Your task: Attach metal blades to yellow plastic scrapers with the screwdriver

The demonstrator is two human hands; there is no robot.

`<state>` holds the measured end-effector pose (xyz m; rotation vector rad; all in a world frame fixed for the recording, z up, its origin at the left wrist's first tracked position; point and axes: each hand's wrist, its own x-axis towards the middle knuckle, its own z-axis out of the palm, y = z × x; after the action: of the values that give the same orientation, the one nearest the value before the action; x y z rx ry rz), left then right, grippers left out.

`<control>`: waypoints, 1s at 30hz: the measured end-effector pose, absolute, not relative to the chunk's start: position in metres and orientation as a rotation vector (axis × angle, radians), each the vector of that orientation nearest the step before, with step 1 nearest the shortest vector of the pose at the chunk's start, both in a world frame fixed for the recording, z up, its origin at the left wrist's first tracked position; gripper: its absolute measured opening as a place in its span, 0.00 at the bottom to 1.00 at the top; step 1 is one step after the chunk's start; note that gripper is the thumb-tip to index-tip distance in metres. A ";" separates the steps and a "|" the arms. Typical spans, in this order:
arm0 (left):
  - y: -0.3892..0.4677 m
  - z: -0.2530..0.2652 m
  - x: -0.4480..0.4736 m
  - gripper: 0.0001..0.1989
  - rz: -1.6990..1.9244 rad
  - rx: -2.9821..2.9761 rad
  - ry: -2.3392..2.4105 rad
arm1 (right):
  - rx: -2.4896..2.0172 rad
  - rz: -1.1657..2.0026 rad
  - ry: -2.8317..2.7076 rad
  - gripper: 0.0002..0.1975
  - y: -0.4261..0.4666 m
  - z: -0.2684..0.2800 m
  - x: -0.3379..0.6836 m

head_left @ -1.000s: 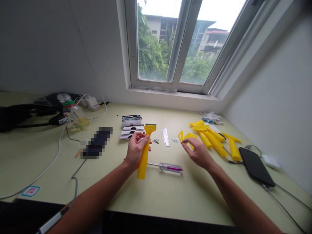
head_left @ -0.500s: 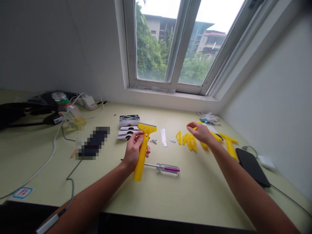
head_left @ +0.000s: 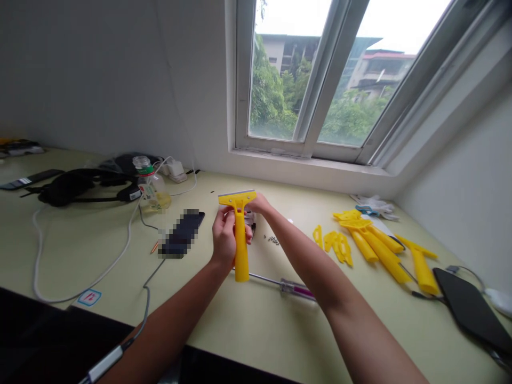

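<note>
My left hand (head_left: pixel 225 237) is closed around the handle of a yellow scraper (head_left: pixel 241 245), held upright with its blade edge at the top. My right hand (head_left: pixel 261 204) reaches across behind the scraper head, near the small boxes (head_left: pixel 251 221), which are mostly covered. The scraper and left hand hide the right hand's fingers. Small screws (head_left: pixel 273 240) lie just right of the boxes. Below my hands, a screwdriver (head_left: pixel 298 288) with a clear and purple handle lies partly under my right forearm.
Yellow plastic pieces (head_left: pixel 340 246) and several more yellow scrapers (head_left: pixel 372 240) lie on the right, with a white glove (head_left: pixel 378 205) behind. A dark phone (head_left: pixel 468 304) is at far right. Left are a pixelated phone (head_left: pixel 184 234), a bottle (head_left: pixel 154 194) and cables.
My right hand has moved left from the yellow parts to behind the scraper head, by the boxes. My left hand still holds the scraper, now more upright. The view has turned left.
</note>
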<state>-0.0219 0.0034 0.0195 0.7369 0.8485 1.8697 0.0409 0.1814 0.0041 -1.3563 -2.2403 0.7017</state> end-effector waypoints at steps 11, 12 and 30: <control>0.009 0.027 -0.038 0.12 1.959 0.739 0.848 | -1.134 1.046 -1.768 0.15 0.138 0.034 0.133; 0.013 0.029 -0.045 0.12 2.016 0.699 0.860 | -1.112 1.076 -1.767 0.15 0.122 0.033 0.148; 0.011 0.020 -0.028 0.06 1.857 0.655 0.684 | -0.793 1.366 -1.582 0.15 0.011 -0.004 0.129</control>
<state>-0.0276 0.0114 0.0204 0.6552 0.6837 1.8575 0.1292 0.0113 -0.0040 -0.7928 -1.5821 1.3658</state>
